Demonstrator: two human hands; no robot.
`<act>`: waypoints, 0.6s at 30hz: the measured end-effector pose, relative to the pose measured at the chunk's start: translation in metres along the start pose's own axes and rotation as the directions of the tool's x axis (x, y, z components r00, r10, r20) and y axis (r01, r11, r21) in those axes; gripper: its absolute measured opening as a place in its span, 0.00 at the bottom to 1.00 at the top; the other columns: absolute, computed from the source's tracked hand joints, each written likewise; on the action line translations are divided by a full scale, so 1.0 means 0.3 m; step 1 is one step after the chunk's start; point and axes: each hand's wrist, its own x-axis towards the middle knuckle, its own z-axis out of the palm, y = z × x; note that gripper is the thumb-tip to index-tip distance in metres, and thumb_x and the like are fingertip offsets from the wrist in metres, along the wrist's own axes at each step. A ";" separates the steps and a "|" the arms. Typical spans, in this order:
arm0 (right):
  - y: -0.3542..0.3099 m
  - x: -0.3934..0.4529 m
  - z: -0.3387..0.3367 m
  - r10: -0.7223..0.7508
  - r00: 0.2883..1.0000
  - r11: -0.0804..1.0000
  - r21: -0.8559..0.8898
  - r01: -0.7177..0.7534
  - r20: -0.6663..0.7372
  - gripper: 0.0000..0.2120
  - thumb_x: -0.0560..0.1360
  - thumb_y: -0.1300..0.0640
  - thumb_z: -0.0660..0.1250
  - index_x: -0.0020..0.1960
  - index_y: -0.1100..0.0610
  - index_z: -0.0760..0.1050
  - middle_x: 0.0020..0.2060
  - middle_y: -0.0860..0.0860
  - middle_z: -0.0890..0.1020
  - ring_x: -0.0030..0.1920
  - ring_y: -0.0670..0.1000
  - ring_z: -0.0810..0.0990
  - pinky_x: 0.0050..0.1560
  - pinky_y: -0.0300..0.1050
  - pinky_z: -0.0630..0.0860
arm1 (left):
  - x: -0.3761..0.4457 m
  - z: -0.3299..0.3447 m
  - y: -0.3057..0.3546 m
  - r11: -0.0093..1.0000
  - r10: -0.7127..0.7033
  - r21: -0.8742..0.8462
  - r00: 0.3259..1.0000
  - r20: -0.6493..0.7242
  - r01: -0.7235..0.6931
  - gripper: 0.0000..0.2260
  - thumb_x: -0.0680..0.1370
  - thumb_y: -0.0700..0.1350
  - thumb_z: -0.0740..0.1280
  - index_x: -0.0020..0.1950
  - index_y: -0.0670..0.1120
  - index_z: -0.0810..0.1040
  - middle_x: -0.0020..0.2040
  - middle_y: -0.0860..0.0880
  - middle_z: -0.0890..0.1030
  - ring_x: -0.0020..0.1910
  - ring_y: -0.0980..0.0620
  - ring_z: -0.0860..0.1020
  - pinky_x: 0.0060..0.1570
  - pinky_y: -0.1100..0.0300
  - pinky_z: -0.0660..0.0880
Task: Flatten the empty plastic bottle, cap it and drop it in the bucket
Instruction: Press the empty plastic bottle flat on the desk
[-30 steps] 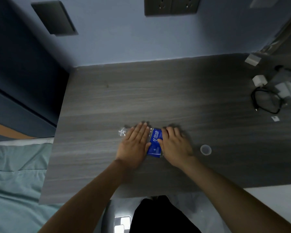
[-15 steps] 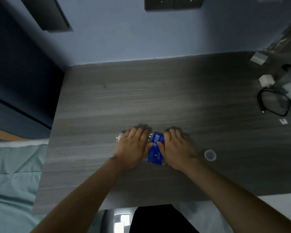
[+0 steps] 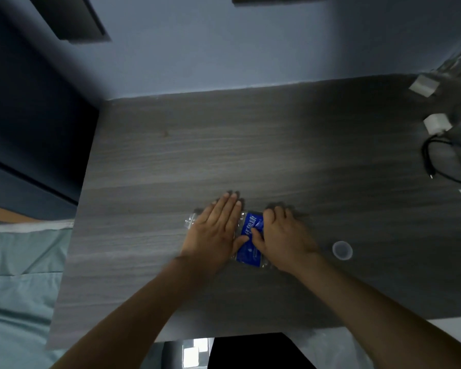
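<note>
A clear plastic bottle (image 3: 250,239) with a blue label lies on its side on the dark wood-grain table (image 3: 250,145), its open neck pointing left. My left hand (image 3: 216,231) lies flat on the neck half, fingers straight and together. My right hand (image 3: 284,237) presses on the base half with its fingers curled over the far side. Only the label strip and the neck tip show between and beside my hands. The pale bottle cap (image 3: 342,250) lies loose on the table just right of my right wrist. No bucket is in sight.
At the table's far right lie a coiled black cable (image 3: 449,162), a white charger block (image 3: 437,123) and small white pieces. A bed with teal sheets (image 3: 19,283) borders the table on the left. The wall runs along the table's far edge.
My left hand's fingers have straightened and stretched forward over the bottle. The right hand stays curled on the base half. The bottle has stayed in place.
</note>
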 end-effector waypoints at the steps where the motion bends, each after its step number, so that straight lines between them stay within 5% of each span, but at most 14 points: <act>1: 0.000 0.003 0.004 0.001 1.000 1.000 -0.016 -0.001 0.003 0.18 0.75 0.44 0.52 0.51 0.58 0.68 0.48 0.58 0.77 0.45 0.54 0.74 0.36 0.43 0.66 | 0.001 0.005 0.002 1.000 -0.004 0.004 1.000 0.000 0.004 0.29 0.74 0.60 0.32 0.69 0.42 0.33 0.71 0.45 0.36 0.71 0.49 0.35 0.71 0.53 0.36; 7: -0.024 -0.018 -0.008 0.002 0.999 0.987 -0.159 -0.008 -0.041 0.15 0.72 0.47 0.60 0.43 0.59 0.73 0.39 0.59 0.80 0.38 0.56 0.77 0.28 0.45 0.71 | -0.002 0.007 0.013 0.999 -0.034 -0.004 0.999 0.007 0.034 0.29 0.75 0.59 0.32 0.69 0.43 0.33 0.72 0.45 0.36 0.71 0.49 0.35 0.70 0.52 0.35; 14: -0.010 -0.002 -0.007 -0.005 0.999 0.998 0.067 0.008 -0.046 0.18 0.75 0.44 0.53 0.52 0.58 0.69 0.49 0.56 0.79 0.45 0.54 0.76 0.36 0.44 0.66 | -0.010 -0.016 0.011 0.999 -0.036 -0.020 0.999 0.007 0.037 0.28 0.77 0.60 0.39 0.68 0.44 0.34 0.77 0.45 0.50 0.76 0.48 0.49 0.72 0.56 0.39; 16: -0.008 -0.004 -0.008 0.007 0.999 0.996 0.085 -0.002 -0.052 0.18 0.75 0.44 0.54 0.52 0.58 0.69 0.48 0.56 0.79 0.42 0.53 0.76 0.34 0.43 0.65 | -0.013 -0.027 0.008 0.997 -0.043 -0.058 0.999 0.015 0.043 0.29 0.77 0.60 0.40 0.72 0.44 0.39 0.77 0.45 0.53 0.76 0.49 0.51 0.70 0.58 0.39; 18: -0.003 -0.007 -0.016 -0.004 0.999 0.995 0.097 0.008 -0.049 0.18 0.75 0.43 0.55 0.50 0.57 0.69 0.46 0.55 0.80 0.38 0.52 0.76 0.33 0.42 0.64 | -0.028 -0.054 0.004 0.997 -0.052 -0.052 0.998 -0.029 0.050 0.29 0.77 0.59 0.43 0.72 0.43 0.55 0.73 0.45 0.65 0.73 0.50 0.62 0.72 0.58 0.52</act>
